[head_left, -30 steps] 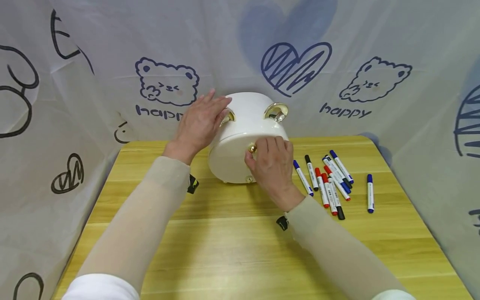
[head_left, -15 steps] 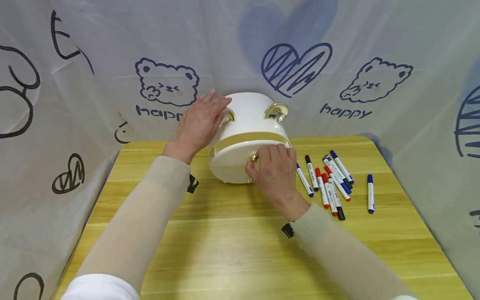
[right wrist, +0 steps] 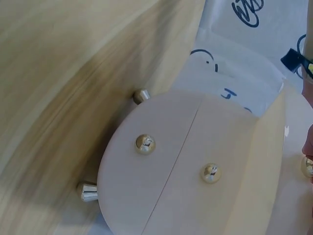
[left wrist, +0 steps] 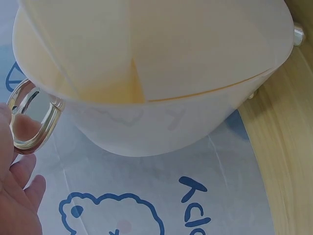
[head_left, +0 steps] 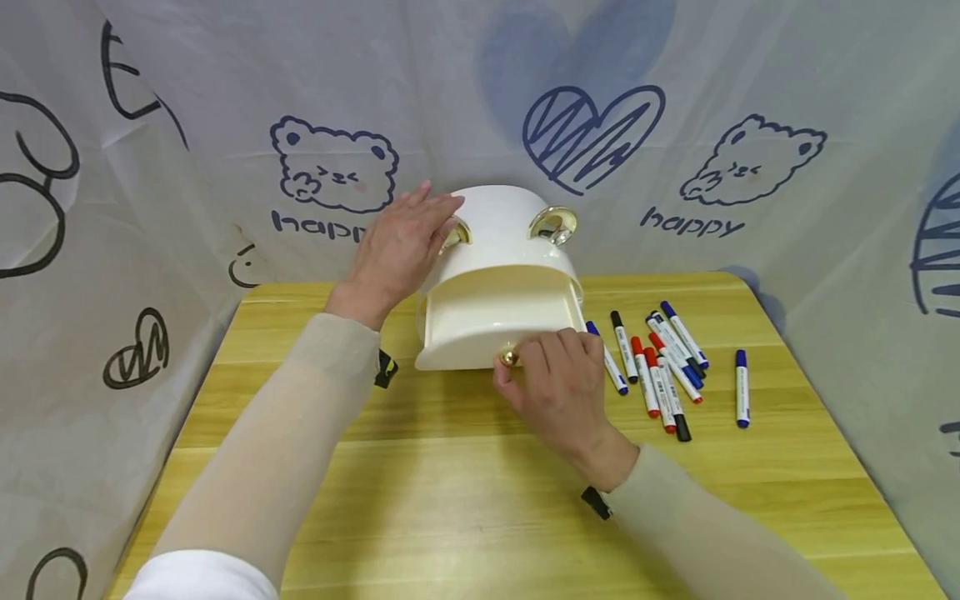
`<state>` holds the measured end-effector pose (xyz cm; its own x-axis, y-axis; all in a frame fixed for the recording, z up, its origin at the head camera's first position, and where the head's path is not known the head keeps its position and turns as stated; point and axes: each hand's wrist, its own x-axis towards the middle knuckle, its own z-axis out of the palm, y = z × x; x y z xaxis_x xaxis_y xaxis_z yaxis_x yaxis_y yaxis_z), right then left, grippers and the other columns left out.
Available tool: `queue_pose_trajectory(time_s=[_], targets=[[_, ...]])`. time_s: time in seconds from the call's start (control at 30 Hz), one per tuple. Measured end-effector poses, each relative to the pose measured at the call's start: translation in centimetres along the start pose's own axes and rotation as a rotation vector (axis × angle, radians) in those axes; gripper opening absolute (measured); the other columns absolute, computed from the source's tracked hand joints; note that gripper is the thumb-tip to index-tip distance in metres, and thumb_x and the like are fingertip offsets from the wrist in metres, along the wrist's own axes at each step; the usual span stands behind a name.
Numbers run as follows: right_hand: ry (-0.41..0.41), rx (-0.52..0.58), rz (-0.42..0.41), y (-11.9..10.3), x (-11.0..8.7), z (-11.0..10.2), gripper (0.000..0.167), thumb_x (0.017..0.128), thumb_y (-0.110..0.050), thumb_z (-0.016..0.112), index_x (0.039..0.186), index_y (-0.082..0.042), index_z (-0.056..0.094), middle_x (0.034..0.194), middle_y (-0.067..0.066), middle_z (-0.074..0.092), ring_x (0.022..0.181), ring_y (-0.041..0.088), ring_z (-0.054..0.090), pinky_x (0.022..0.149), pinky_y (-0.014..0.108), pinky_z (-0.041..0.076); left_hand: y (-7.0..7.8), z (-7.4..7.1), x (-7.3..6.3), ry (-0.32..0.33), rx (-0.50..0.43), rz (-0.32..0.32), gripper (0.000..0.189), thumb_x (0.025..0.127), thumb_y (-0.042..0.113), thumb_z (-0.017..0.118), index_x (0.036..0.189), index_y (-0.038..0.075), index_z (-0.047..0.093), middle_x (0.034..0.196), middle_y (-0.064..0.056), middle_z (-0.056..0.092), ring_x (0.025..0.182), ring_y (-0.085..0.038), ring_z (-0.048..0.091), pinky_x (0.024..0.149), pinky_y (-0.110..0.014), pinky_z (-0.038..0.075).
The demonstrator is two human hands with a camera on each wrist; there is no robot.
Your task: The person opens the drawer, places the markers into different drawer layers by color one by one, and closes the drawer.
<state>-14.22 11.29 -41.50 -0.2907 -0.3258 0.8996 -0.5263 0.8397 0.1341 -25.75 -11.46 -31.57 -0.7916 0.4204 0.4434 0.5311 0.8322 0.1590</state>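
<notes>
A white rounded storage box [head_left: 495, 225] with gold ring-shaped ears [head_left: 553, 225] stands at the back of the table. Its upper drawer [head_left: 457, 346] is pulled out, and the part of its inside that shows is bare. Thumb and bent fingers of my right hand [head_left: 558, 387] pinch the gold knob [head_left: 508, 358] on the drawer front. My left hand [head_left: 401, 250] rests with extended fingers on the box's left side, over the left ear [left wrist: 36, 117]. In the right wrist view, a lower front panel [right wrist: 142, 171] with its own knob [right wrist: 145, 144] sits beside the upper one.
Several markers [head_left: 660, 367] with blue, black and red caps lie in a loose group right of the box. One blue marker [head_left: 742, 387] lies apart, farther right. A printed cloth [head_left: 465, 92] hangs close behind the wooden table [head_left: 450, 500].
The upper drawer was closed a second ago and has slid out toward me. My right hand has moved down and toward me with its knob. The left hand stays put.
</notes>
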Motion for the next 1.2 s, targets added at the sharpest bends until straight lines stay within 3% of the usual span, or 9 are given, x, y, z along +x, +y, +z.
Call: queue_pose_trajectory(time_s=[0.37,0.63,1.2], targets=[[0.094,0.03,-0.032,-0.5,-1.3,-0.9,0.027,0.09,-0.029,0.072,0.085,-0.005,0.062,0.079,0.007,0.064,0.073,0.028,0.059,0.067,0.041,0.04,0.0,-0.2,-0.1,-0.022,-0.021,-0.019,0.044,0.116,0.029,0.044,0.157,0.016,0.052,0.159,-0.008,0.053,0.158,-0.03,0.034,0.135,-0.04,0.02],[0.135,0.048,-0.046,-0.9,-2.1,-1.2,0.03,0.094,-0.03,0.069,0.081,-0.005,0.059,0.076,0.007,0.061,0.071,0.028,0.057,0.066,0.041,0.039,-0.1,0.0,0.1,-0.033,-0.022,-0.016,0.044,0.116,0.03,0.043,0.157,0.016,0.052,0.159,-0.008,0.053,0.158,-0.03,0.034,0.135,-0.043,0.023],[0.104,0.06,-0.032,-0.7,-2.2,-1.2,0.033,0.094,-0.036,0.073,0.084,-0.006,0.063,0.08,0.007,0.065,0.073,0.028,0.059,0.067,0.042,0.041,-0.1,0.0,0.0,-0.009,-0.037,-0.006,0.043,0.115,0.03,0.045,0.156,0.016,0.054,0.158,-0.008,0.055,0.157,-0.031,0.036,0.134,-0.042,0.024]])
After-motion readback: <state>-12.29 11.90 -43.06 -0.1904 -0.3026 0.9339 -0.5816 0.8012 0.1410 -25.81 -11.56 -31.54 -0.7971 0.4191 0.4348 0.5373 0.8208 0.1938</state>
